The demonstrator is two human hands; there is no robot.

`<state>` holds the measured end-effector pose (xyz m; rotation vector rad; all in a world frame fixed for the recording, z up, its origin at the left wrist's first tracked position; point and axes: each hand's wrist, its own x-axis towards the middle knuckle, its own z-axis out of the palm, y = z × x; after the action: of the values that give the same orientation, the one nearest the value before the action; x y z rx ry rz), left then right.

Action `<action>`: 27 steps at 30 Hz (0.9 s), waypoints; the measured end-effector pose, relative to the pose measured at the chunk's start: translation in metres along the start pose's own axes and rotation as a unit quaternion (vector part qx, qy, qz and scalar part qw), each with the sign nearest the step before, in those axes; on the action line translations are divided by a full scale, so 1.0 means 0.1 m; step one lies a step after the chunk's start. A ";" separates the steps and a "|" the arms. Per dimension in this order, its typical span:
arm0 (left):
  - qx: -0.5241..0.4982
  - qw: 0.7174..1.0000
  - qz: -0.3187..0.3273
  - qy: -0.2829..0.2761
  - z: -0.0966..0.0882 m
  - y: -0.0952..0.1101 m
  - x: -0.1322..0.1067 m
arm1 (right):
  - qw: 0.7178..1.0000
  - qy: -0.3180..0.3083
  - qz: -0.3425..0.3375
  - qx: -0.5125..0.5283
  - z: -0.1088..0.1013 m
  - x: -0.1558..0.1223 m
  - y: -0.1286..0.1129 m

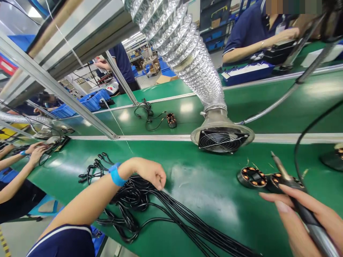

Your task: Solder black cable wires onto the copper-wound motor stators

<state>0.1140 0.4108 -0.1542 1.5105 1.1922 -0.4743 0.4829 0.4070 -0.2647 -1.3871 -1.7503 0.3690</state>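
Observation:
My left hand (150, 172), with a blue wristband, rests on a pile of black cables (134, 200) on the green work surface (209, 192); its fingers are curled and pinch one cable. My right hand (302, 217) at the lower right grips a soldering iron (297, 196) whose tip points up and left. Just beyond the tip lie two round copper-wound stators (252, 177), side by side.
A silver flexible duct ends in a fan inlet (221, 139) above the surface. Another stator with wires (170, 120) lies on the far belt. A co-worker's hands (34, 151) work at the left; another person (257, 32) sits across. Blue bins (93, 100) stand behind.

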 end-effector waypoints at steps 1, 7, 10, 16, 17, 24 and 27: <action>0.009 1.000 0.020 -0.004 0.10 0.08 0.05 | 1.000 -0.017 -0.013 -0.001 -0.02 0.00 -0.04; 0.226 0.953 0.098 0.178 0.56 0.68 0.46 | 0.998 -0.011 -0.031 0.062 -0.05 0.00 -0.37; 0.258 0.932 0.132 0.219 0.69 0.94 0.68 | 0.993 -0.015 -0.050 0.109 0.02 0.02 -0.41; 0.069 0.949 0.187 0.244 0.68 1.23 0.88 | 0.984 -0.049 -0.125 0.113 0.03 0.06 -0.35; 0.023 0.952 0.191 0.240 0.67 1.24 0.88 | 0.981 -0.050 -0.141 0.121 0.02 0.06 -0.36; -0.093 0.961 0.191 0.179 0.59 1.14 0.88 | 0.970 -0.044 -0.212 0.112 0.02 0.07 -0.37; -0.042 0.981 0.116 0.152 0.59 1.07 0.82 | 0.984 -0.002 -0.175 0.035 0.04 0.11 -0.28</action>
<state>0.2577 0.4039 -0.1859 1.6644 1.2315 -0.0355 0.4617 0.4087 -0.2433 -1.0028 -1.9221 0.2384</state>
